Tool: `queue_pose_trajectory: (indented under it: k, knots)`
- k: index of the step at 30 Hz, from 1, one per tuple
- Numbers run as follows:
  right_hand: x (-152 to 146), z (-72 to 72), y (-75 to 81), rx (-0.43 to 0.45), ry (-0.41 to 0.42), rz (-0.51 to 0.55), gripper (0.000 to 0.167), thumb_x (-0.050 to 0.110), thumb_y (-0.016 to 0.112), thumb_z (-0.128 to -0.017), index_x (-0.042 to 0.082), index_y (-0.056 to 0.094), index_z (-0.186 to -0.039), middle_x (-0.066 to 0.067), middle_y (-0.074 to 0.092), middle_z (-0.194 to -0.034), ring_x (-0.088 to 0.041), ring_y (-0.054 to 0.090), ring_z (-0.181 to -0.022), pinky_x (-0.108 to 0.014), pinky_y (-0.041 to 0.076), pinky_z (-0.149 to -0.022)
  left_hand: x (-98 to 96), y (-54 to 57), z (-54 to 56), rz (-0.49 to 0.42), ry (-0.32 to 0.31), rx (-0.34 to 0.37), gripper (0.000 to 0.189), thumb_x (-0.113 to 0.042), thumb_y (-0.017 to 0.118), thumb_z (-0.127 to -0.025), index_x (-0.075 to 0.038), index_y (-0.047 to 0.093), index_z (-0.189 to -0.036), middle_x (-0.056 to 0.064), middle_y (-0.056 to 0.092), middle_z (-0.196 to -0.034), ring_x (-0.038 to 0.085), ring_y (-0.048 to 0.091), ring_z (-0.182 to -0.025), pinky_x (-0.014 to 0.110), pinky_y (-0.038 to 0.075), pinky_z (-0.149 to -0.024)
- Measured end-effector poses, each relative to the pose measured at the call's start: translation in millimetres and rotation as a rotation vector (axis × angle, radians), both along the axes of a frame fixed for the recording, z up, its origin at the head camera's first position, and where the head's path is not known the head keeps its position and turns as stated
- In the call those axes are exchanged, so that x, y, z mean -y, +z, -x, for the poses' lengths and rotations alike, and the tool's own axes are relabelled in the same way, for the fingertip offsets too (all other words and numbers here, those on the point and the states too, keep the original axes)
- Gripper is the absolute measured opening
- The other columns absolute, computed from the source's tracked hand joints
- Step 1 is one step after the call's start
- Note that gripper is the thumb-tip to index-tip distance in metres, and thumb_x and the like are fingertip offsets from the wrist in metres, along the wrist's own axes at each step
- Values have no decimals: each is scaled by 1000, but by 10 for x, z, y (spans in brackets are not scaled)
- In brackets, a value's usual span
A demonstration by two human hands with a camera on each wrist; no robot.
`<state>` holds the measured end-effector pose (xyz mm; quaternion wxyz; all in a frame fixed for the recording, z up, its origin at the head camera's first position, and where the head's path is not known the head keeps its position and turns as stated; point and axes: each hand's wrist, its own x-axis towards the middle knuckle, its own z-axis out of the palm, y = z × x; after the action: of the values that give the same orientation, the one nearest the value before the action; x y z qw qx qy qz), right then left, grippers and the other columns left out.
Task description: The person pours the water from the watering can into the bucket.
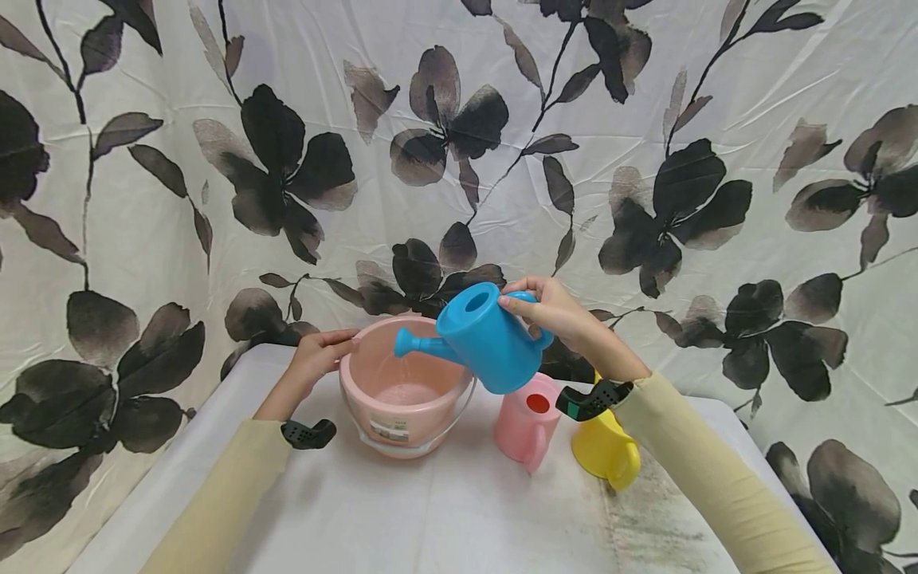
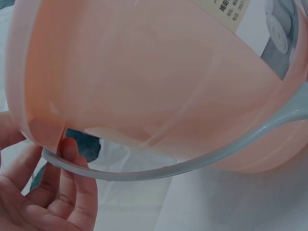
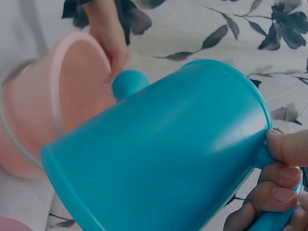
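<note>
My right hand (image 1: 548, 311) grips the handle of a blue watering can (image 1: 491, 343), raised and tipped to the left. Its spout reaches over the mouth of a pink bucket (image 1: 390, 414), and thin streaks of water fall from the spout's head into it. In the right wrist view, fingers curl round the can's handle (image 3: 274, 219) with the thumb on top. My left hand (image 1: 315, 359) holds the bucket's rim at its left side. The left wrist view shows those fingers (image 2: 72, 192) by the rim, where the grey bail handle (image 2: 144, 175) joins.
A pink watering can (image 1: 519, 422) stands right of the bucket, and a yellow watering can (image 1: 602, 450) beside it lies partly behind the right wrist. All stand on a white-covered table (image 1: 430, 518) with a dirty patch at right. A floral cloth (image 1: 459, 199) hangs behind.
</note>
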<state>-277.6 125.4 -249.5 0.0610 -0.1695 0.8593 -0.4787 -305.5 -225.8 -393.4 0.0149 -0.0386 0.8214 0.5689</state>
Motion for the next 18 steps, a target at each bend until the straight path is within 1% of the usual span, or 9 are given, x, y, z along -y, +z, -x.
queue_pose_trajectory:
  k: [7,10,13,15,18]
  knots:
    - [7,1,19,14,-5,1,40,19,57,-97,-6,51,-127,-14,50,-95,-21,45,-78,-26,42,-60,-5,4,-11,-2,-4,-1,50,-30,55,-97,-4,49,-140,19,49,-143,34,50,-129,43,46,-103]
    - [7,10,21,11,-11,-14,41,20,57,-97,-5,51,-128,-15,53,-103,-22,46,-82,-27,43,-61,-12,16,-26,0,-4,-4,50,-30,55,-97,-4,49,-140,19,49,-143,34,50,-129,43,47,-103]
    - [8,14,20,10,-13,-19,42,21,57,-97,-5,51,-128,-16,53,-105,-22,46,-82,-27,44,-62,-16,21,-32,5,-3,-5,51,-31,55,-98,-4,48,-140,19,49,-143,34,50,-129,42,46,-103]
    - [10,11,22,13,-14,-19,41,21,57,-97,-5,51,-128,-17,53,-106,-22,46,-83,-28,44,-63,-17,18,-28,1,-1,-1,51,-31,55,-98,-5,48,-140,18,49,-143,34,49,-130,42,46,-104]
    - [14,8,26,17,-15,-22,41,21,57,-97,-4,51,-128,-19,55,-113,-25,48,-87,-33,48,-68,-15,12,-20,-3,-1,-5,53,-34,57,-96,-4,50,-139,19,49,-143,35,50,-129,44,46,-103]
